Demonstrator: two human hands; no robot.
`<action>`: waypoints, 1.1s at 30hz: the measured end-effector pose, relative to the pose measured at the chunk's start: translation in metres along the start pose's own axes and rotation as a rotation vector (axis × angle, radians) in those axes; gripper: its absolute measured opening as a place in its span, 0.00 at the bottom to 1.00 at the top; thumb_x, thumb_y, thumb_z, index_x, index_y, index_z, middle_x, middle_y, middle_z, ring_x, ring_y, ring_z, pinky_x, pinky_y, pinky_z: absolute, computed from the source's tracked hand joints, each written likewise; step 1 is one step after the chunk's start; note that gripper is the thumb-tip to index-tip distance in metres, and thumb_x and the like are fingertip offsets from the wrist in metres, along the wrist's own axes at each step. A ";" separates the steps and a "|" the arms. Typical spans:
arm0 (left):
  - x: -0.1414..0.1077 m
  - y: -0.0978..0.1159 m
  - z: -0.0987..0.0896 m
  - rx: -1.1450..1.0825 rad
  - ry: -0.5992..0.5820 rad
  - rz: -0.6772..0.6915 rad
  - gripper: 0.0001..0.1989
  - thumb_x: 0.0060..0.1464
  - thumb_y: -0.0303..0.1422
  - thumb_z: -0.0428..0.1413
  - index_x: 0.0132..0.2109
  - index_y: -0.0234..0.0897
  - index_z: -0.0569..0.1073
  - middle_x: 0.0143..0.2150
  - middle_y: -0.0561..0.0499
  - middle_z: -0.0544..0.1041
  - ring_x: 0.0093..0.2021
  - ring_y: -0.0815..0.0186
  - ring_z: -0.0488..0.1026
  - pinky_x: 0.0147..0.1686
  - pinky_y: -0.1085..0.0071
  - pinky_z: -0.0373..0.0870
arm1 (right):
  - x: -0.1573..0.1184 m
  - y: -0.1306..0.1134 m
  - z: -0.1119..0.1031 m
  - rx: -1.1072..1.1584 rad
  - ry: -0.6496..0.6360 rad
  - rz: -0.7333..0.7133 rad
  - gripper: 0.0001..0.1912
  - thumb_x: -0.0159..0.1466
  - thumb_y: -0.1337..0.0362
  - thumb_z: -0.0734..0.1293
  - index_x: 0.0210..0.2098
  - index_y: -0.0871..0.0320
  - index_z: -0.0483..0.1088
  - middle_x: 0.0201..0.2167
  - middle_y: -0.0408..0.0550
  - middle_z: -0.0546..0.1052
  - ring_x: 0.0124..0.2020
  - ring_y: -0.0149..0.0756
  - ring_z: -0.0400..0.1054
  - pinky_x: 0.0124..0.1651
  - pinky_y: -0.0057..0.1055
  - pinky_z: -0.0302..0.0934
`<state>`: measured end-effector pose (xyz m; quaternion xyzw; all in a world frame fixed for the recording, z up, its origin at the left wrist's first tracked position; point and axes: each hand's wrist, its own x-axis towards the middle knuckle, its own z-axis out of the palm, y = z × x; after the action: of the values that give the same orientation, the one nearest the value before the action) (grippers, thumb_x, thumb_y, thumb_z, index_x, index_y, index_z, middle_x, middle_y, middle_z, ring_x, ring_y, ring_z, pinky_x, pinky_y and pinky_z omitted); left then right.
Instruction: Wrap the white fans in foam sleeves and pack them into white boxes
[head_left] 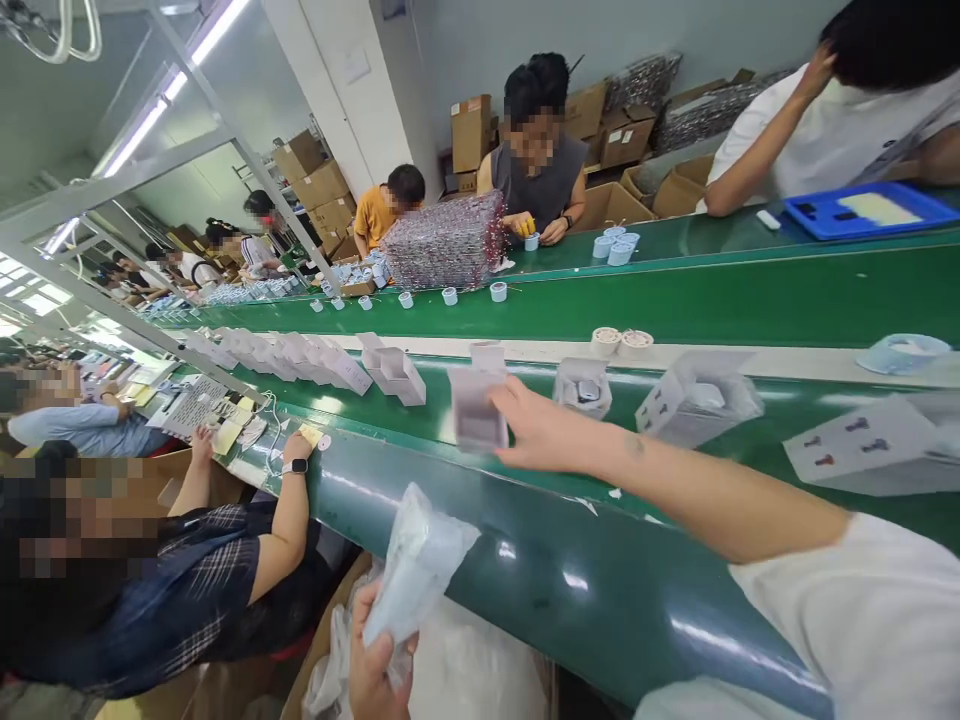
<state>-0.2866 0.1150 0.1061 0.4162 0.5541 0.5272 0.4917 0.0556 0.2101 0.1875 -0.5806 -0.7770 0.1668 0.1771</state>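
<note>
My right hand [536, 425] reaches across the green bench and grips the right side of an open white box [476, 405], its flap raised at the back. Low in the view, my left hand [381, 655] is closed around a pale blue item in a clear plastic bag [420, 565], held upright above the bench's near edge. Right of the gripped box stands an open box with a bagged item inside [583, 390]. Beyond it are a larger open box with a plastic-wrapped item [697, 400] and a white box with printed pictures [862, 440].
A row of open white boxes [292, 355] runs leftward. Two round white parts [621, 342] and a tape roll [904, 352] lie on the white strip. Small blue cups [450, 296] line the far green belt. Co-workers sit opposite and at left. A carton with plastic bags [480, 665] stands below.
</note>
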 end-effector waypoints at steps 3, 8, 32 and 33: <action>-0.047 -0.007 0.018 -0.179 -0.154 0.009 0.27 0.33 0.49 0.67 0.42 0.44 0.76 0.44 0.47 0.77 0.29 0.62 0.74 0.20 0.71 0.69 | -0.096 0.019 -0.003 0.006 -0.120 0.069 0.19 0.52 0.67 0.68 0.42 0.57 0.60 0.40 0.49 0.62 0.33 0.38 0.65 0.34 0.33 0.60; -0.069 0.000 0.098 -0.283 -0.491 -0.090 0.23 0.34 0.41 0.67 0.41 0.39 0.76 0.40 0.47 0.78 0.20 0.71 0.69 0.16 0.76 0.64 | -0.227 0.059 0.008 0.054 -0.170 0.303 0.23 0.52 0.71 0.68 0.45 0.57 0.59 0.42 0.49 0.63 0.31 0.36 0.66 0.33 0.32 0.61; -0.200 0.042 0.338 1.585 -1.161 0.706 0.18 0.50 0.23 0.54 0.50 0.32 0.70 0.46 0.36 0.73 0.46 0.51 0.71 0.46 0.60 0.66 | -0.335 0.121 0.081 0.424 0.327 0.057 0.36 0.52 0.68 0.70 0.56 0.58 0.51 0.54 0.58 0.60 0.56 0.45 0.62 0.56 0.45 0.60; -0.198 0.038 0.340 1.558 -1.142 0.702 0.20 0.50 0.24 0.54 0.52 0.32 0.69 0.48 0.36 0.72 0.47 0.52 0.71 0.46 0.61 0.66 | -0.336 0.120 0.081 0.428 0.328 0.067 0.36 0.52 0.68 0.70 0.56 0.58 0.50 0.54 0.58 0.60 0.57 0.45 0.62 0.57 0.45 0.60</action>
<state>0.0792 -0.0162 0.1785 0.9470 0.2728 -0.1413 0.0936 0.2077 -0.0848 0.0330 -0.5748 -0.6653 0.2366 0.4136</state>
